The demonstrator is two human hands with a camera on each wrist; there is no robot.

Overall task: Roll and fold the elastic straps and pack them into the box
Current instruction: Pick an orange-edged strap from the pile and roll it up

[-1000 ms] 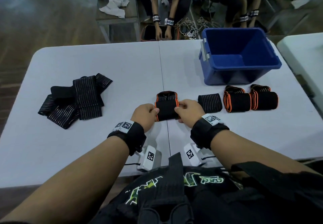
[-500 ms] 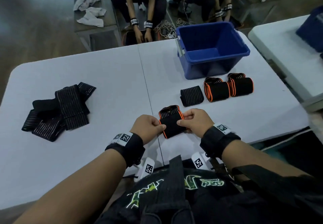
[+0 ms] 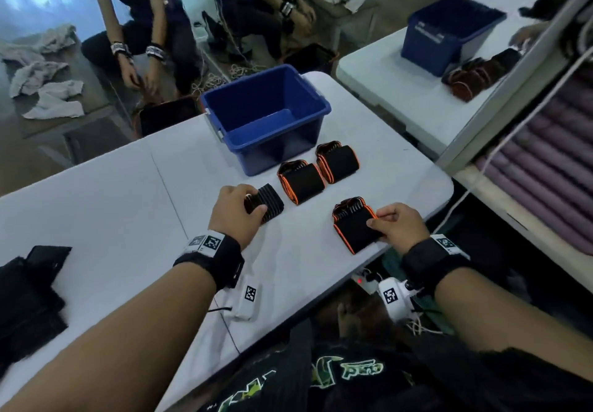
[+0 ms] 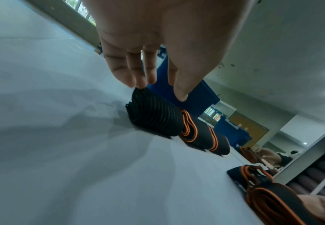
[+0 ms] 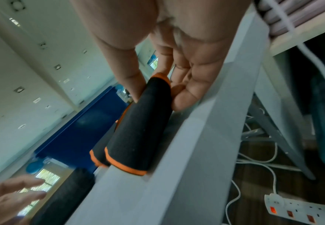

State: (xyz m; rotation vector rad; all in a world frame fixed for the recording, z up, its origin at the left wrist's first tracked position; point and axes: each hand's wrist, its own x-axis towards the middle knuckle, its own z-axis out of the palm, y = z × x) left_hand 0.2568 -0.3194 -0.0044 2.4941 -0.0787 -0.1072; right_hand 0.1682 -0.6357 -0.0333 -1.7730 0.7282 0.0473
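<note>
My right hand (image 3: pixel 382 222) pinches a rolled black strap with orange edging (image 3: pixel 353 228) between thumb and fingers; the roll rests on the white table (image 3: pixel 112 206) close to its right front edge. In the right wrist view the thumb lies on top of this roll (image 5: pixel 138 126). My left hand (image 3: pixel 244 209) reaches over a rolled striped black strap (image 3: pixel 269 204). Its straight fingertips (image 4: pixel 138 82) touch the roll's (image 4: pixel 156 115) far end, and the thumb hovers above it. Two more orange-edged rolls (image 3: pixel 300 182) (image 3: pixel 337 162) lie before the empty blue box (image 3: pixel 321 113).
A pile of unrolled black straps (image 3: pixel 29 289) lies at the table's far left. A second table (image 3: pixel 385 87) on the right carries another blue box (image 3: pixel 449 36). Shelves of purple rolls (image 3: pixel 552 167) stand right. People sit beyond the table. A power strip (image 5: pixel 302 208) lies on the floor.
My left hand has let go of the orange-edged roll and moved onto the striped roll. My right hand has carried the orange-edged roll to the right. The view has swung right.
</note>
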